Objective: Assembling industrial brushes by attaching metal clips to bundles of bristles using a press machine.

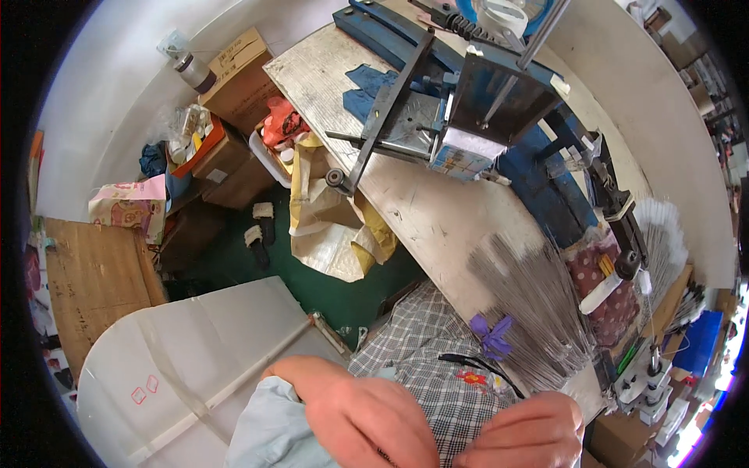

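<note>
At the lower edge my left hand (373, 417) comes out of a pale blue sleeve (273, 421), close over my lap. Its fingers run out of the picture, and a small dark mark shows beside it at the rim. To its right, my right hand (532, 430) is bent in, with its fingertips hidden. Whether either hand holds anything cannot be seen. Between and above them lies a grey checked cloth (417, 335) with a red and yellow flower patch. Nearest the right hand, a spread bundle of thin grey wires (530, 296) lies on the bench, with a crumpled purple piece (491, 337) on it.
A metal bench machine (499, 90) with a lever stands on the pale workbench (437, 214). Left of the bench hangs a yellow-white sack (331, 242). Slippers (257, 242) lie on the green floor. A translucent white panel (195, 351) and cardboard boxes (234, 82) stand at the left.
</note>
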Motion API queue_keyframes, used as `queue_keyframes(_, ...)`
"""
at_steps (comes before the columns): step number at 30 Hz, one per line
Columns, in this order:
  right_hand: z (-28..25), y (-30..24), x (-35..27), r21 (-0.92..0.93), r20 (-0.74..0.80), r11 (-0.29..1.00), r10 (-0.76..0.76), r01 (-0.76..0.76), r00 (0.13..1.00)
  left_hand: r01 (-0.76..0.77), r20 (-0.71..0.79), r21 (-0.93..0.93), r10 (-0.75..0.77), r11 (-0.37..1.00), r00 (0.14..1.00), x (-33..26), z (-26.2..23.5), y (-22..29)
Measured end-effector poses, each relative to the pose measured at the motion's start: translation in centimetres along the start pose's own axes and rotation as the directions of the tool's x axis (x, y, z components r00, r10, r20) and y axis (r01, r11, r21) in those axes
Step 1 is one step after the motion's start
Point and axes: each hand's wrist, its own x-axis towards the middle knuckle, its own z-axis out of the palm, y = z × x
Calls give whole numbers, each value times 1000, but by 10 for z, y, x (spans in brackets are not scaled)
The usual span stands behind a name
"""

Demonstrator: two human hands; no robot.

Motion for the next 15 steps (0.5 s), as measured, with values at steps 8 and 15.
queue_keyframes(8,9,-1,5,126,-10,991,-43,44,999,-21,42,-26,22,999,999,-2,3,8)
queue_keyframes(15,18,10,2,32,106,990,131,-135,986,23,-40,-31,-24,999,999,-13,-10,9)
